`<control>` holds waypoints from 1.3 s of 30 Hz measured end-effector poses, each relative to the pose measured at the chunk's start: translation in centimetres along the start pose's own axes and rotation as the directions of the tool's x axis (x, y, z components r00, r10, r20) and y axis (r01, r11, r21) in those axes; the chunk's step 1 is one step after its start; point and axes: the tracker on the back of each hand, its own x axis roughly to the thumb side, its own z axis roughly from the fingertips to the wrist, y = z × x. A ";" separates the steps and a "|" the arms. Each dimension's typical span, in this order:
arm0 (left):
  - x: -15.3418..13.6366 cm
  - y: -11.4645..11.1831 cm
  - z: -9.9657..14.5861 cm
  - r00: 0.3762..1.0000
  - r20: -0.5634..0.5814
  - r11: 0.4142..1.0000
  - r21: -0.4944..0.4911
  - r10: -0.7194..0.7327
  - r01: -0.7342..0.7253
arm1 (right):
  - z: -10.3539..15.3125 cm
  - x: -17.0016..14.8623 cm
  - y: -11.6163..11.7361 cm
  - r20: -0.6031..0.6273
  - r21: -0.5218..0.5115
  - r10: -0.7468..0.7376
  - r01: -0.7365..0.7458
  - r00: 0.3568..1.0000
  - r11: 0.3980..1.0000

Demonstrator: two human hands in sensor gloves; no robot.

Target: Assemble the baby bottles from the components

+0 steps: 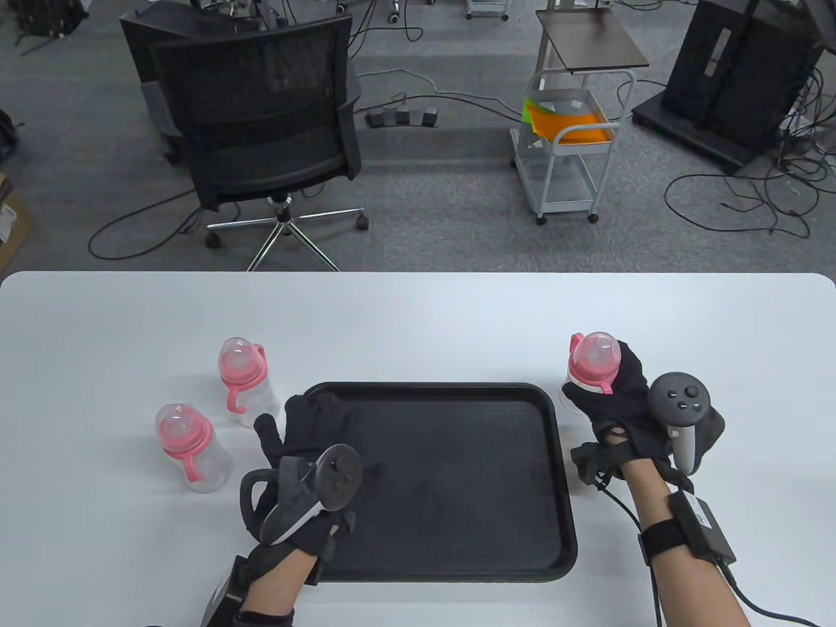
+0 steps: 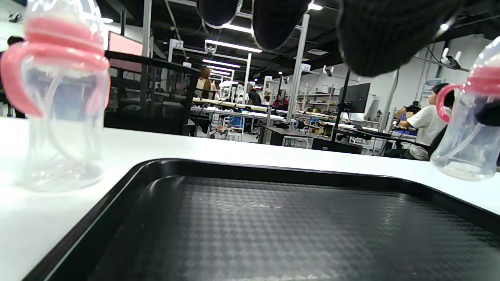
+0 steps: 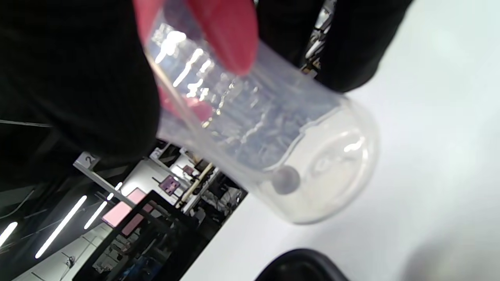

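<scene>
My right hand point(image 1: 610, 392) grips a clear baby bottle with a pink cap point(image 1: 591, 362) just right of the black tray point(image 1: 457, 548); in the right wrist view the bottle point(image 3: 273, 144) is tilted with its base close to the white table. My left hand point(image 1: 304, 431) rests open over the tray's left edge and holds nothing; its fingertips point(image 2: 383, 35) hang above the tray point(image 2: 273, 222). Two assembled bottles stand left of the tray: one farther back point(image 1: 245, 379) and one nearer point(image 1: 189, 447). The left wrist view shows a bottle point(image 2: 58, 101) at left.
The white table point(image 1: 418, 313) runs the full width. Behind its far edge stand a black office chair point(image 1: 261, 124) and a white cart point(image 1: 568, 144). The held bottle also shows at the right edge of the left wrist view point(image 2: 468, 128).
</scene>
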 end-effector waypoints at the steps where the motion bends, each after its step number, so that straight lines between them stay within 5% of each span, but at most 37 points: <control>1: -0.4 -0.2 -0.1 1.000 -0.010 1.000 0.002 0.026 -0.026 | -0.4 -0.4 0.2 -0.031 0.003 -0.004 0.004 1.000 1.000; 18: -1.0 -1.4 0.0 0.998 -0.015 0.997 -0.053 0.059 -0.060 | -1.2 -3.5 1.7 -0.108 0.026 0.028 -0.025 0.994 0.999; 27: -1.0 -0.8 0.5 0.998 0.006 0.996 -0.047 0.070 -0.070 | 1.0 -3.4 -0.1 -0.075 0.081 0.005 0.001 0.997 0.997; 39: -1.1 0.1 1.4 0.997 0.005 0.997 -0.006 0.083 -0.083 | 8.6 6.7 -5.2 0.277 -0.131 0.081 -0.046 0.958 0.990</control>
